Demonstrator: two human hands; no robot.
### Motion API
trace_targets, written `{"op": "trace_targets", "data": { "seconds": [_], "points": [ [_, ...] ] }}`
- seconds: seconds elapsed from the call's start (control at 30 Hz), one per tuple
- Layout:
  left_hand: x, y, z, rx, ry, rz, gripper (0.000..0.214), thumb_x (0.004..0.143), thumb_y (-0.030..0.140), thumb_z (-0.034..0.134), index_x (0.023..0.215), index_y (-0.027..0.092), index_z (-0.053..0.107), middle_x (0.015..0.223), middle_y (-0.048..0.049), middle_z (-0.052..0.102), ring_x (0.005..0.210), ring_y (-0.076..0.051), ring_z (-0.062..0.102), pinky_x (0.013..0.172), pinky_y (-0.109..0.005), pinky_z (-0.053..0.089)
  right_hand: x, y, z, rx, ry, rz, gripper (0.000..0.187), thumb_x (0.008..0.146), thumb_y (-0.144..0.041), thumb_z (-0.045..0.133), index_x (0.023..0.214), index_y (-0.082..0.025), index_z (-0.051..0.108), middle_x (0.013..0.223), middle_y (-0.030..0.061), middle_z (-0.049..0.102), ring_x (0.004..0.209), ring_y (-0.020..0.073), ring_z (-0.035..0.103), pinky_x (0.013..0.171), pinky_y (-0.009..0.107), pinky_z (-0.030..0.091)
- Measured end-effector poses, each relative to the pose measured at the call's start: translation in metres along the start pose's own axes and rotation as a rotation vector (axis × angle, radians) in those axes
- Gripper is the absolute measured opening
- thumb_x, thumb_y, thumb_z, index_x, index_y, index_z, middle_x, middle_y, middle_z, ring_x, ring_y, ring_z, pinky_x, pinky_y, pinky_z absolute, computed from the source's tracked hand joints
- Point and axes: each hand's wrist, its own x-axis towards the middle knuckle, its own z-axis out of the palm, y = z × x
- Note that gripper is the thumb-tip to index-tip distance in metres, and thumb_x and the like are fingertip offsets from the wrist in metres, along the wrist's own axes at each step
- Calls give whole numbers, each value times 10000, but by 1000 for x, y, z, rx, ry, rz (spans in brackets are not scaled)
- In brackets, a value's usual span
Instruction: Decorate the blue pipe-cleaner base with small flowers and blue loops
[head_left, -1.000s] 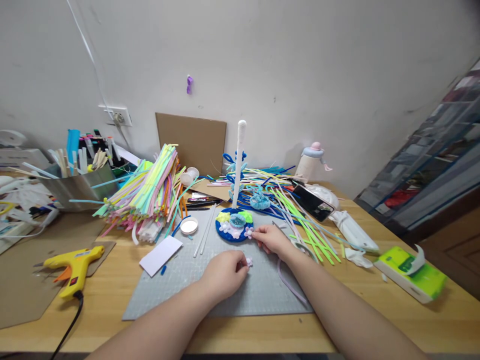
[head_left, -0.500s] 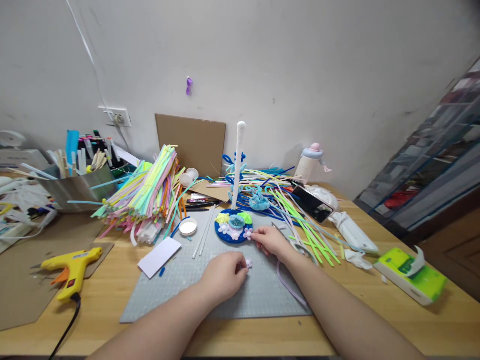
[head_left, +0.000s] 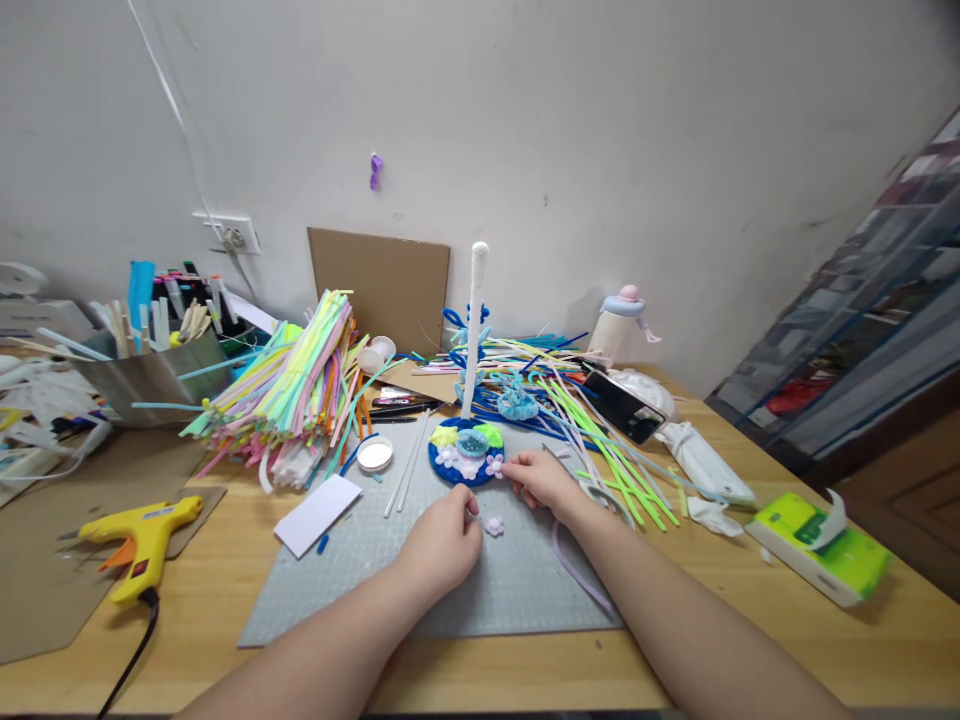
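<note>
A round blue fuzzy base (head_left: 442,470) with yellow, green, light-blue and pale pieces on it lies on the grey cutting mat (head_left: 360,590). From its back edge rises an upright white wrapped stick (head_left: 475,320). My right hand (head_left: 544,480) pinches a pale pink pipe-cleaner flower (head_left: 495,466) at the base's right edge. Just in front of the base is my left hand (head_left: 442,540), its fingers curled together and nothing visible in them. A second pale lilac flower (head_left: 493,526) lies on the mat to the right of it, apart from the fingers.
A yellow glue gun (head_left: 142,540) lies at left, near a large bundle of pipe cleaners (head_left: 292,390). Loose green pipe cleaners (head_left: 615,450), a black phone (head_left: 624,407) and a green tissue pack (head_left: 821,545) are at right. A white card (head_left: 318,514) and round white lid (head_left: 375,454) sit left of the base.
My left hand has let go of the lilac flower and moved slightly left and up toward the base, leaving the flower on the mat. My right hand stays at the pink flower.
</note>
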Motion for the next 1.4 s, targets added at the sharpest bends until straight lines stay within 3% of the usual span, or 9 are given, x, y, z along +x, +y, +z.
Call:
{"op": "trace_targets", "data": {
  "seconds": [0.23, 0.33, 0.4, 0.47, 0.7, 0.97, 1.13, 1.23, 1.4],
  "points": [
    [-7, 8, 1, 37, 45, 95, 105, 770, 197, 426, 841, 225, 499, 797, -14, 593, 745, -172, 545, 610, -252, 346, 2, 3, 2, 34, 69, -31, 205, 695, -325, 551, 588, -177, 461, 419, -62, 495, 231, 47, 372, 259, 168, 167],
    [-2, 8, -7, 85, 236, 113, 186, 729, 147, 446, 895, 211, 498, 936, -50, 574, 936, -208, 514, 789, -298, 361, -1, 2, 2, 63, 126, -40, 182, 702, -344, 542, 656, -176, 487, 410, -57, 507, 246, 53, 385, 270, 158, 181],
    [5, 3, -13, 79, 380, 25, 320, 690, 112, 450, 1000, 190, 463, 1050, -84, 540, 1044, -229, 466, 888, -328, 328, -4, 1, 1, 87, 160, -39, 200, 719, -376, 518, 718, -177, 498, 377, -59, 493, 238, 57, 364, 270, 156, 183],
    [12, -5, -18, 43, 443, -84, 434, 661, 100, 450, 1086, 176, 407, 1129, -103, 514, 1102, -239, 438, 924, -348, 309, -5, 1, 0, 116, 174, -43, 224, 730, -399, 500, 759, -177, 499, 370, -56, 495, 239, 64, 369, 270, 155, 195],
    [22, -20, -17, -36, 392, -131, 503, 625, 92, 439, 1113, 180, 358, 1150, -102, 559, 1140, -223, 451, 959, -368, 263, -4, 5, -1, 193, 155, -62, 213, 719, -387, 527, 761, -180, 504, 441, -35, 551, 294, 80, 466, 278, 146, 235],
    [20, -18, -14, 4, 401, -151, 507, 626, 126, 455, 1121, 191, 367, 1181, -104, 519, 1150, -243, 417, 965, -393, 249, -8, -1, -1, 280, 138, -45, 189, 700, -344, 570, 743, -173, 505, 391, -52, 497, 251, 53, 373, 268, 138, 161],
    [14, -12, -13, 91, 479, -62, 477, 622, 131, 461, 1088, 226, 420, 1202, -79, 453, 1163, -256, 353, 942, -394, 264, -3, 2, -7, 433, 159, -93, 195, 704, -345, 548, 746, -183, 447, 595, -37, 538, 310, 21, 376, 282, 136, 151],
    [11, -11, -11, 100, 483, -10, 451, 626, 120, 469, 1062, 238, 458, 1195, -71, 443, 1153, -258, 354, 931, -407, 272, -1, 4, -11, 488, 102, -92, 222, 689, -349, 576, 742, -184, 438, 664, -30, 547, 316, 12, 367, 281, 138, 148],
    [13, -15, -11, 26, 494, 61, 367, 642, 113, 503, 992, 222, 512, 1116, -73, 490, 1093, -264, 411, 906, -420, 310, -8, -1, -15, 543, -113, -45, 204, 688, -305, 619, 726, -176, 465, 549, -54, 488, 329, 22, 352, 296, 126, 169]
  ]
}}
